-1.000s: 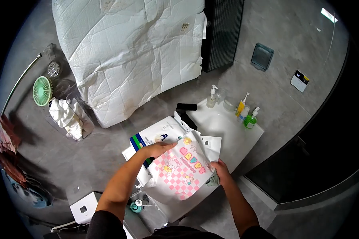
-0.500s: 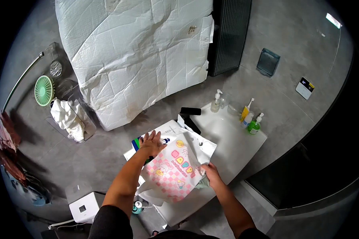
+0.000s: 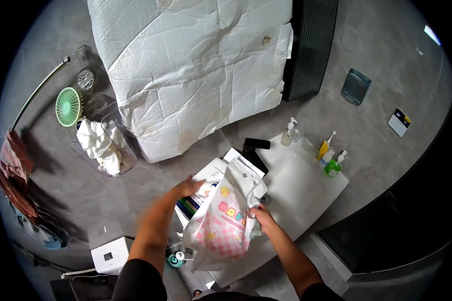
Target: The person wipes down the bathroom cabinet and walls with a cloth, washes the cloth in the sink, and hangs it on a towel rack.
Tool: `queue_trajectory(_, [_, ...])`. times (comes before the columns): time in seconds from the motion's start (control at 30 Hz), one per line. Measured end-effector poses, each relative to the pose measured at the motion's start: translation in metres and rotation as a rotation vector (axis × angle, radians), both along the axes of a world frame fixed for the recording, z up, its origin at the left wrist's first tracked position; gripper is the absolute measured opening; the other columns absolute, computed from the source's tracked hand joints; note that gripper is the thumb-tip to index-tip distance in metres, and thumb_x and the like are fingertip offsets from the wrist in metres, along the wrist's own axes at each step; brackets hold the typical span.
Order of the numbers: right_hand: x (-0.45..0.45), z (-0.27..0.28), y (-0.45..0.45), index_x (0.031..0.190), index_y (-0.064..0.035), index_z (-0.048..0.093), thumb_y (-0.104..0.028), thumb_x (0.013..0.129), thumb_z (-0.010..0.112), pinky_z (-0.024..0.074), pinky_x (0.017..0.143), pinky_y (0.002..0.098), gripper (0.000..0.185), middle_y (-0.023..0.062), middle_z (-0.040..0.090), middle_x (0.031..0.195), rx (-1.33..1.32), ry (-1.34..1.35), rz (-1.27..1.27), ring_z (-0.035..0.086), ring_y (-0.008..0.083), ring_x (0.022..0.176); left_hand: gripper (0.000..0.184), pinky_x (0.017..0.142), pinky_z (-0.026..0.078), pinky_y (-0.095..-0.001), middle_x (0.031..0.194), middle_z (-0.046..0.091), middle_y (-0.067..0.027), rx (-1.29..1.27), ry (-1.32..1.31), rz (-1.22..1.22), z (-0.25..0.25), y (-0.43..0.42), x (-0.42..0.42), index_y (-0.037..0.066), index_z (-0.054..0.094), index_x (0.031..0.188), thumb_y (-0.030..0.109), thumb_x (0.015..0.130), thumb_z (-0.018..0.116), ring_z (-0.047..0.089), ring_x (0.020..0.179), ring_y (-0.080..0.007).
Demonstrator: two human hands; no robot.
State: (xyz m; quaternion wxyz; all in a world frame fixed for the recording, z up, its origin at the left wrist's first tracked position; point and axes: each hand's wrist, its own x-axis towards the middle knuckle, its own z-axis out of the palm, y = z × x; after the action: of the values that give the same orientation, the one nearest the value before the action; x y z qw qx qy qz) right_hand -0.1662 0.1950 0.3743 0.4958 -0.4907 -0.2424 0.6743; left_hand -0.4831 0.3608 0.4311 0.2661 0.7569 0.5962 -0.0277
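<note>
My right hand (image 3: 262, 216) is closed on the edge of a white plastic bag (image 3: 221, 220) printed with pink checks, a cartoon figure and coloured letters. Some pale green fabric (image 3: 256, 231) shows just below that hand. Over to the left, my left hand (image 3: 188, 187) has its fingers stretched out beside the bag, at the edge of a white box (image 3: 212, 172) with printing on it. Blue and green stripes (image 3: 188, 206) show under the bag's left side. The bag covers part of the box and the counter, and what it contains is hidden.
A white washbasin (image 3: 291, 185) lies to the right, with a green pump bottle (image 3: 334, 167), a yellow tube (image 3: 324, 149) and a clear pump bottle (image 3: 288, 133) along its rim. Beyond stands a large white-wrapped panel (image 3: 196, 75). A clear bin (image 3: 128, 155) with white cloth is at left.
My left hand has come off the bag's top and moved left. The bag has been lifted and tilted by my right hand, uncovering more of the striped item. The view has shifted slightly.
</note>
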Motion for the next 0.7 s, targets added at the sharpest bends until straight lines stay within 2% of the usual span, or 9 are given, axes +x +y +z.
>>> queue_trajectory(0.07, [-0.003, 0.001, 0.000, 0.108, -0.0052, 0.061, -0.006, 0.085, 0.058, 0.0547, 0.070, 0.0325, 0.023, 0.0046, 0.065, 0.092, -0.016, -0.023, 0.040, 0.064, 0.0151, 0.081, 0.107, 0.112, 0.034, -0.0445, 0.149, 0.038, -0.0251, -0.080, 0.005, 0.176, 0.013, -0.023, 0.005, 0.004, 0.038, 0.147, 0.086, 0.079, 0.035, 0.040, 0.135, -0.0443])
queue_trajectory(0.17, [-0.016, 0.007, -0.004, 0.113, -0.0066, 0.058, -0.005, 0.086, 0.056, 0.0536, 0.066, 0.0320, 0.027, 0.0030, 0.061, 0.087, -0.074, -0.023, 0.065, 0.061, 0.0130, 0.077, 0.113, 0.109, 0.038, -0.0436, 0.142, 0.047, -0.0239, -0.109, 0.103, 0.104, 0.034, -0.047, -0.010, 0.004, 0.041, 0.145, 0.091, 0.074, 0.037, 0.046, 0.131, -0.0436])
queue_trajectory(0.27, [-0.022, 0.021, -0.006, 0.114, -0.0075, 0.058, -0.007, 0.087, 0.055, 0.0524, 0.064, 0.0311, 0.027, 0.0027, 0.062, 0.088, -0.063, -0.100, 0.159, 0.061, 0.0123, 0.077, 0.120, 0.094, 0.051, -0.0417, 0.139, 0.049, -0.0246, -0.565, 0.008, 0.185, 0.099, -0.080, -0.017, -0.002, 0.038, 0.145, 0.093, 0.072, 0.036, 0.057, 0.119, -0.0364])
queue_trajectory(0.3, [-0.026, 0.024, -0.006, 0.116, -0.0082, 0.058, -0.009, 0.087, 0.055, 0.0516, 0.064, 0.0300, 0.029, 0.0024, 0.063, 0.090, -0.044, -0.103, 0.159, 0.061, 0.0116, 0.077, 0.120, 0.083, 0.056, -0.0402, 0.135, 0.052, -0.0239, -0.571, -0.004, 0.232, 0.081, -0.072, -0.028, -0.003, 0.040, 0.142, 0.093, 0.070, 0.041, 0.061, 0.111, -0.0323])
queue_trajectory(0.37, [-0.027, 0.033, -0.002, 0.118, -0.0081, 0.058, -0.009, 0.088, 0.055, 0.0518, 0.064, 0.0295, 0.031, 0.0026, 0.064, 0.092, -0.078, -0.156, 0.171, 0.061, 0.0114, 0.077, 0.117, 0.084, 0.055, -0.0389, 0.135, 0.053, -0.0243, -0.275, -0.177, 0.354, 0.043, -0.056, -0.033, -0.004, 0.039, 0.143, 0.089, 0.073, 0.046, 0.061, 0.111, -0.0311])
queue_trajectory(0.47, [-0.030, 0.033, 0.004, 0.120, -0.0071, 0.058, -0.010, 0.088, 0.055, 0.0525, 0.066, 0.0294, 0.032, 0.0038, 0.065, 0.095, -0.085, -0.197, 0.165, 0.062, 0.0122, 0.079, 0.104, 0.093, 0.050, -0.0373, 0.134, 0.054, -0.0236, -0.181, -0.558, 0.467, -0.003, -0.029, -0.034, -0.004, 0.037, 0.145, 0.076, 0.081, 0.054, 0.059, 0.114, -0.0276])
queue_trajectory(0.53, [-0.030, 0.038, 0.000, 0.120, -0.0066, 0.059, -0.010, 0.089, 0.055, 0.0528, 0.068, 0.0295, 0.031, 0.0046, 0.065, 0.097, -0.111, -0.245, 0.176, 0.063, 0.0129, 0.082, 0.097, 0.096, 0.047, -0.0368, 0.134, 0.055, -0.0221, -0.335, -0.757, 0.528, 0.028, -0.051, -0.006, -0.004, 0.038, 0.144, 0.071, 0.085, 0.054, 0.058, 0.116, -0.0260])
queue_trajectory(0.57, [-0.028, 0.038, -0.001, 0.121, -0.0063, 0.058, -0.010, 0.089, 0.054, 0.0528, 0.070, 0.0296, 0.032, 0.0051, 0.065, 0.098, -0.107, -0.264, 0.196, 0.063, 0.0132, 0.083, 0.098, 0.096, 0.048, -0.0376, 0.132, 0.058, -0.0180, -0.256, -0.674, 0.501, 0.007, -0.043, -0.009, -0.003, 0.045, 0.140, 0.077, 0.083, 0.050, 0.058, 0.117, -0.0249])
queue_trajectory(0.7, [-0.028, 0.047, -0.014, 0.122, -0.0047, 0.059, -0.008, 0.086, 0.053, 0.0516, 0.077, 0.0290, 0.036, 0.0044, 0.066, 0.101, -0.029, -0.388, 0.315, 0.062, 0.0124, 0.088, 0.100, 0.095, 0.048, -0.0346, 0.138, 0.054, -0.0156, -0.333, -0.729, 0.506, 0.025, -0.048, -0.036, 0.005, 0.045, 0.144, 0.082, 0.080, 0.046, 0.056, 0.120, -0.0242])
